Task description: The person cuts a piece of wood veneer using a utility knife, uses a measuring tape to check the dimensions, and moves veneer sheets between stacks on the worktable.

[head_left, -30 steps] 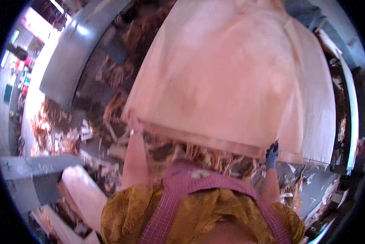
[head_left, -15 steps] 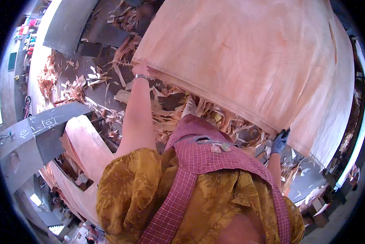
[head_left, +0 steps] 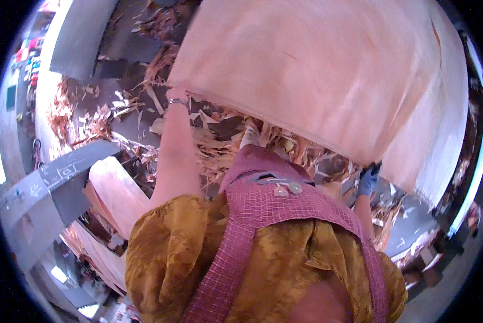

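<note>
A broad, pale pinkish sheet of wood veneer (head_left: 306,64) spreads out in front of me, its near edge slanting down to the right. My left hand (head_left: 178,92), bare and with a metal band at the wrist, grips the sheet's near left corner; its fingertips are partly hidden at the edge. Farther right along that edge, my right hand (head_left: 367,180) in a grey-blue glove with dark fingertips is closed on the veneer. The sheet's right part sags lower past this hand, with a split near its far right.
Torn veneer scraps (head_left: 214,156) litter the floor around my foot (head_left: 250,132). To the left stands a grey metal beam (head_left: 64,167) with chalk marks, beside curved veneer pieces (head_left: 117,188). A grey metal panel (head_left: 82,37) is at the far left.
The sheet's near edge has shifted slightly left at my left hand, and that hand moved with it. The right part now lies smoother. My right hand stays at the edge.
</note>
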Available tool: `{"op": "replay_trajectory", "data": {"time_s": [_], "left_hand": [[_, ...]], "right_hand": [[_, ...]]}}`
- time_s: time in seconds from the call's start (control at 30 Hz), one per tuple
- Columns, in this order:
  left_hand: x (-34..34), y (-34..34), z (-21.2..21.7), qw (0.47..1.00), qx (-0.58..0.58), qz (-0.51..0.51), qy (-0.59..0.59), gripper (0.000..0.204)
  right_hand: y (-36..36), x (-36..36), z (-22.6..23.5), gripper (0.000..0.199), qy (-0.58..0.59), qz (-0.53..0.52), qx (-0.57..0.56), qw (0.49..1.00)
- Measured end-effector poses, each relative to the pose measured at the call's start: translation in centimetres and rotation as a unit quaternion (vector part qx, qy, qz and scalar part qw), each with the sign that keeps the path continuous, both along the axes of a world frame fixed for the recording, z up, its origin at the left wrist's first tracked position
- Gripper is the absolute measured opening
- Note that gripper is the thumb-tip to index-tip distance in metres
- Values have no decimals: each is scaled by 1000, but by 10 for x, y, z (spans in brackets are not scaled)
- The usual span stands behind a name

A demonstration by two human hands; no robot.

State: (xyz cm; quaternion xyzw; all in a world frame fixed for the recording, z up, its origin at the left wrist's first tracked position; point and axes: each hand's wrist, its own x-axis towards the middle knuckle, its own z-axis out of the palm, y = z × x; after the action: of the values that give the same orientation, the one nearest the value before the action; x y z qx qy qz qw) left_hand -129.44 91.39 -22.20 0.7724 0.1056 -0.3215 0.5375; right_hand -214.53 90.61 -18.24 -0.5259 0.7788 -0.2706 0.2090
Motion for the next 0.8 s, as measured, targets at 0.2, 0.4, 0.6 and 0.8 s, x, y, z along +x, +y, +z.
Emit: {"op": "replay_trajectory", "data": {"time_s": [0.2, 0.4, 0.6, 0.8], "left_hand": [[-2, 1, 29, 976, 120, -180, 13, 21], [52, 31, 11, 577, 259, -615, -471, 16], [19, -4, -4, 985, 134, -106, 28, 24], [16, -9, 12, 954, 208, -184, -117, 37]], "right_hand": [[-8, 25, 9, 49, -231, -116, -11, 966], [-12, 36, 10, 46, -178, -129, 3, 975], [1, 35, 11, 47, -158, -160, -13, 974], [3, 45, 29, 53, -144, -120, -22, 982]]}}
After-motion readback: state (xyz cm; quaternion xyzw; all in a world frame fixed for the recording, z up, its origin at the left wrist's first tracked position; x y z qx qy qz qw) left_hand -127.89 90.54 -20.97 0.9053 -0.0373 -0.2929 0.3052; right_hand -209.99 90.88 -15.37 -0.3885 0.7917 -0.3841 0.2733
